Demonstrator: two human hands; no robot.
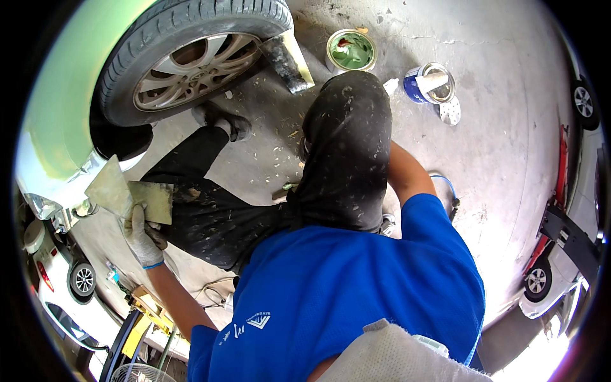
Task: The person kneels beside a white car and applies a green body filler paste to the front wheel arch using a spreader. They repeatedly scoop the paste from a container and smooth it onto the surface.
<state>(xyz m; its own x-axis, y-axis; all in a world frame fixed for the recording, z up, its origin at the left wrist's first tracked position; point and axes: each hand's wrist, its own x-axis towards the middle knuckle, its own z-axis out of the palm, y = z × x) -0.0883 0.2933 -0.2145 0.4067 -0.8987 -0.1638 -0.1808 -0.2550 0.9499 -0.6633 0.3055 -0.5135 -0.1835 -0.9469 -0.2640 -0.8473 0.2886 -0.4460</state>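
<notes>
Two flat putty spreaders (109, 186) pinched in gloved left hand (140, 240); car body (54, 130) beyond it; right hand hidden, grip untellable.

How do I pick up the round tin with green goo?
Best by the tin's outer wall, probably from its right side: it's round and stands upright, the knee crowds its near side, and green goo lies inside the open top, so reaching in would be messy.
</notes>
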